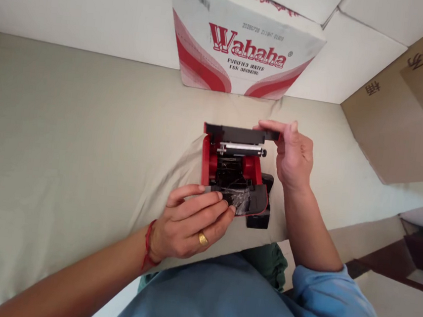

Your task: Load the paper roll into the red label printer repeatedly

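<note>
A small red and black label printer (206, 160) sits in front of me on the cloth, opened so that its inside shows. A light roller bar (241, 147) runs across it below the raised black flap (237, 134). My left hand (192, 222), with a gold ring and a red wrist cord, is closed over the printer's near black panel, which bears a shiny patch like clear film. At the flap's right end, my right hand (296, 155) grips its edge with the index finger behind it. Partly under the printer lies a black block (258, 221).
A pale cloth (66, 126) covers the surface. Beyond the printer stands a white and red Wahaha water carton (246, 55) against other white boxes (345, 56). A brown cardboard box (403, 119) is at the right. The near cloth edge meets my lap.
</note>
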Action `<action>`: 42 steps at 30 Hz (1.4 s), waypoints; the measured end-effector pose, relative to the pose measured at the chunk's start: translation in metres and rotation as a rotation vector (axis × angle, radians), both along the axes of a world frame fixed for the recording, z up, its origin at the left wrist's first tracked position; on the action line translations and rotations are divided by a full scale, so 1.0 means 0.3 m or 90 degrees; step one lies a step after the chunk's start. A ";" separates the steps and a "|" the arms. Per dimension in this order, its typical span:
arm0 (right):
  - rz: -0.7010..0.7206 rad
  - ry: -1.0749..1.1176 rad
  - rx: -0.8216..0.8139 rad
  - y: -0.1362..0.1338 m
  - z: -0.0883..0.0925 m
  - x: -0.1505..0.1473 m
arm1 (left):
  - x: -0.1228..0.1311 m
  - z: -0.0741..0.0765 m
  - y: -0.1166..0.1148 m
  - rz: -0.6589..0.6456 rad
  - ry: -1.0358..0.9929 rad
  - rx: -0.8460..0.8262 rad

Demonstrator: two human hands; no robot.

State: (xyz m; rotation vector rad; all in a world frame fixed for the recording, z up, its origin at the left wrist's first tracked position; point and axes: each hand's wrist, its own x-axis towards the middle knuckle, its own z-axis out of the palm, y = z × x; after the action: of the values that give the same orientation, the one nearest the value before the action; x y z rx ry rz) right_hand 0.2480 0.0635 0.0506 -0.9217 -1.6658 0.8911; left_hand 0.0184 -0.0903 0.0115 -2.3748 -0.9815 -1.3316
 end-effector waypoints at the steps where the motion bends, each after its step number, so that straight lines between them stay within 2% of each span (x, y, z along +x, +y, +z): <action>1: 0.000 0.001 0.018 -0.026 0.010 0.007 | -0.001 -0.001 0.000 0.001 -0.001 -0.001; 7: 0.050 -0.156 0.121 -0.149 0.057 0.080 | -0.008 -0.005 0.004 -0.005 0.010 0.015; 11: 0.049 -0.254 0.105 -0.196 0.033 0.109 | -0.011 -0.019 -0.001 -0.003 0.011 0.022; 17: 0.082 -0.187 0.124 -0.235 -0.033 0.115 | 0.004 -0.027 0.003 0.033 -0.008 0.011; 20: 0.100 -0.169 0.145 -0.237 -0.042 0.112 | 0.014 -0.022 0.018 0.004 -0.033 -0.031; 25: 0.055 -0.190 0.142 -0.245 -0.046 0.101 | 0.009 -0.023 0.031 -0.038 -0.049 -0.073; 31: 0.034 -0.200 0.052 -0.282 0.019 0.073 | 0.001 -0.041 0.031 -0.056 -0.048 -0.072; 35: 0.043 -0.304 0.022 -0.333 0.056 0.039 | -0.003 -0.051 0.024 -0.064 -0.052 -0.056; 39: 0.077 -0.390 0.032 -0.360 0.042 0.043 | -0.034 -0.046 0.017 -0.056 -0.130 -0.099; 42: 0.134 -0.373 0.026 -0.347 0.031 0.077 | -0.064 -0.053 0.028 -0.022 -0.266 -0.227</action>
State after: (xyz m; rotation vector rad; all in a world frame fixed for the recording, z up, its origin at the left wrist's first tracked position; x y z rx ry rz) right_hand 0.2710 -0.0405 0.0599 -1.0564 -2.3065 0.7606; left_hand -0.0006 -0.0820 -0.0043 -2.4109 -1.3976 -1.8515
